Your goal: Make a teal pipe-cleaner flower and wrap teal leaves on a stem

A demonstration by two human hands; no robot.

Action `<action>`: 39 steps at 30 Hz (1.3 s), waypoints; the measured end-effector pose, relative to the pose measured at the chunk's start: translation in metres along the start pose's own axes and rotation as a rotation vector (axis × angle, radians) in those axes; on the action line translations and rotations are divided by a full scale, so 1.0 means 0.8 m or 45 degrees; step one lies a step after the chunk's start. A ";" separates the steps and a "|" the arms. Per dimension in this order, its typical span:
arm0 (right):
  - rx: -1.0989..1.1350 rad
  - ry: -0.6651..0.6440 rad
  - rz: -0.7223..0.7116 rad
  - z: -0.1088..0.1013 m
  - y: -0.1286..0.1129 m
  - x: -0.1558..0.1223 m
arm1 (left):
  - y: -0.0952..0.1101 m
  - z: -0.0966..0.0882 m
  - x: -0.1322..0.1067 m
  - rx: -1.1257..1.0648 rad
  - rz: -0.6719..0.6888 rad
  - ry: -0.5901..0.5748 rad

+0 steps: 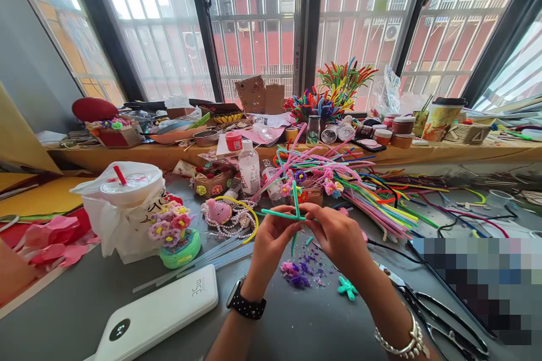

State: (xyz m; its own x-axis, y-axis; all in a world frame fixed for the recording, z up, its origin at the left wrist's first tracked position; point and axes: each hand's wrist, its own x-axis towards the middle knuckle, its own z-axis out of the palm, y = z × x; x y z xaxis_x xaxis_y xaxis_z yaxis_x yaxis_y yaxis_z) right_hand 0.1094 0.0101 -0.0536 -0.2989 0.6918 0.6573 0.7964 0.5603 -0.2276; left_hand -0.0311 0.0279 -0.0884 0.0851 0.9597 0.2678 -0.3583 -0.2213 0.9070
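Between both hands, above the grey table, are green pipe cleaners point(295, 194) crossed into a plus shape. My left hand point(274, 234) pinches them near the crossing, its thumb and fingers closed. From the other side my right hand point(334, 234) grips the same crossing with closed fingertips. One arm points up, one down and one out to the left; the right arm is mostly hidden by my right hand. Below my hands lies a pile of purple and pink fuzz clippings point(298, 272). A small green pipe-cleaner flower point(348, 287) rests to their right.
Scissors point(436, 316) and a blurred-out dark device point(478, 293) lie at the right. At left are a white power bank point(158, 316), a bagged drink cup point(127, 203) and a pipe-cleaner flower pot point(180, 245). Loose pipe cleaners point(381, 211) and bottles point(249, 169) stand behind.
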 end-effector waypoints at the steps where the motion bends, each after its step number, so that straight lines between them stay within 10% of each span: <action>1: -0.050 0.022 -0.022 0.001 -0.001 0.000 | -0.001 0.000 0.000 -0.010 0.007 0.015; 29: 0.179 0.179 0.029 0.019 -0.004 -0.006 | 0.005 -0.001 -0.007 0.470 0.311 0.294; 39: 0.254 0.168 0.039 0.022 -0.003 -0.004 | 0.014 -0.006 -0.002 0.521 0.293 -0.029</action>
State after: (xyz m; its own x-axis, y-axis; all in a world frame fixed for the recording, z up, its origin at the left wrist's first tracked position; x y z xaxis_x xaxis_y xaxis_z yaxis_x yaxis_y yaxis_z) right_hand 0.0994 0.0143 -0.0677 -0.1945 0.6520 0.7328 0.6808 0.6276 -0.3777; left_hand -0.0397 0.0244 -0.0806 0.0684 0.8747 0.4799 0.0257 -0.4824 0.8756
